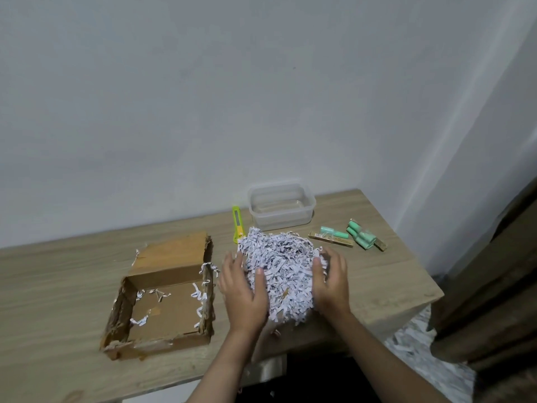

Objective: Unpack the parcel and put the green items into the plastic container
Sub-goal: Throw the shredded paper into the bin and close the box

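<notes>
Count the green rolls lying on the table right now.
3 visible: one green roll on a brown packet, two more bundled right of it. None in the plastic container. The shredded paper may hide others.

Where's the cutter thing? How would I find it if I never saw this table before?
Start at the clear plastic container at the back of the wooden table, by the wall. Just to its left lies the cutter, a thin stick running toward the heap of shredded paper. It is bright yellow-green with an orange slider, unlike the paler mint-green rolls on the right.
</notes>
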